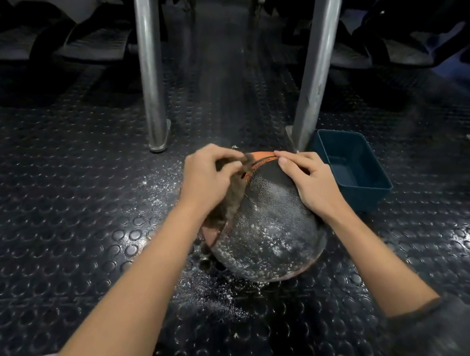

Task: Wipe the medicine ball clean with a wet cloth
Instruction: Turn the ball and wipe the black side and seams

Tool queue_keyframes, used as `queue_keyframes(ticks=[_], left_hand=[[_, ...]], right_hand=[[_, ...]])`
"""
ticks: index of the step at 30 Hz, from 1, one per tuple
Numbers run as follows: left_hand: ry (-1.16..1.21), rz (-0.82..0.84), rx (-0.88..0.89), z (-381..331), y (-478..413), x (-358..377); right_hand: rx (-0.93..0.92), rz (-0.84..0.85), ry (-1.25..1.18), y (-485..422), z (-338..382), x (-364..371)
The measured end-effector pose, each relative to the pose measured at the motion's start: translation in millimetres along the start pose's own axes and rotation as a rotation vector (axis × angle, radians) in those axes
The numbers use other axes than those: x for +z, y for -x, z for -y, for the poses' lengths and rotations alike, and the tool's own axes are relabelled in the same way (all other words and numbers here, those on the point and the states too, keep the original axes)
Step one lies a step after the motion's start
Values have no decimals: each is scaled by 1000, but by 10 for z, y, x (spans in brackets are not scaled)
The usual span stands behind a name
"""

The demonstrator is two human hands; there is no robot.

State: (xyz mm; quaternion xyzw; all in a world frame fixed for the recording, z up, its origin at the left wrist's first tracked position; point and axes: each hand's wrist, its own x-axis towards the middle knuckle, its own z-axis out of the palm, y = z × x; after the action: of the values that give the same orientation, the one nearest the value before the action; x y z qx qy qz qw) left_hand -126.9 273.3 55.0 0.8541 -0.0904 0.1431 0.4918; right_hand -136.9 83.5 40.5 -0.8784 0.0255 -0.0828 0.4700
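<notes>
A black and orange medicine ball sits on the studded rubber floor, its near face dusted with white powder. My left hand grips a brown-grey cloth against the ball's upper left side; the cloth hangs down along the orange seam. Over on the ball's upper right, my right hand rests with fingers spread flat, steadying it.
A dark teal plastic tub stands just right of the ball. Two metal frame legs rise close behind it. White powder is scattered on the black floor mat around the ball. Exercise machines crowd the back.
</notes>
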Motion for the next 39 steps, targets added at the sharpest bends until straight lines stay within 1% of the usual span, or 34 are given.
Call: queue_keyframes(ticks=[2, 4, 5, 6, 9, 11, 13, 16, 18, 20, 23, 25, 27, 30, 31, 32, 36, 39], left_hand=[[27, 61, 93, -85, 236, 8], [7, 127, 220, -135, 442, 2], [-15, 150, 248, -115, 466, -10], [-30, 142, 231, -80, 422, -25], [2, -18, 27, 55, 203, -67], [30, -74, -59, 63, 202, -60], [43, -19, -13, 13, 357, -46], [18, 115, 182, -61, 604, -43], [-17, 118, 225, -24, 586, -59], [-18, 71, 164, 27, 480, -75], [-19, -30, -1, 174, 338, -150], [-20, -27, -19, 219, 350, -149], [1, 8, 100, 141, 420, -75], [-14, 144, 382, 21, 541, 76], [-27, 166, 424, 41, 530, 102], [-35, 159, 429, 75, 495, 102], [-35, 13, 300, 193, 310, -7], [-65, -27, 115, 299, 233, -113]], right_hand=[[17, 1, -5, -4, -21, -21], [13, -2, -15, -6, -32, -32], [9, -7, -27, 7, -37, -23], [4, -12, -33, 12, -25, -15], [17, -21, -25, 30, 10, 25], [29, -32, -13, 39, 17, 30], [36, -32, -15, 31, 19, 24], [44, -46, -13, 18, -1, -1], [46, -45, -39, 30, -3, 17], [45, -68, -64, 53, 0, 38], [46, -91, -71, 75, -16, 55], [55, -94, -56, 78, -20, 46], [75, -91, -48, 62, -22, 30], [69, -105, -49, 62, -33, 18], [63, -106, -55, 65, -41, 17], [58, -104, -62, 68, -38, 24], [78, -122, -59, 72, 4, 64], [74, -140, -43, 88, -1, 63]])
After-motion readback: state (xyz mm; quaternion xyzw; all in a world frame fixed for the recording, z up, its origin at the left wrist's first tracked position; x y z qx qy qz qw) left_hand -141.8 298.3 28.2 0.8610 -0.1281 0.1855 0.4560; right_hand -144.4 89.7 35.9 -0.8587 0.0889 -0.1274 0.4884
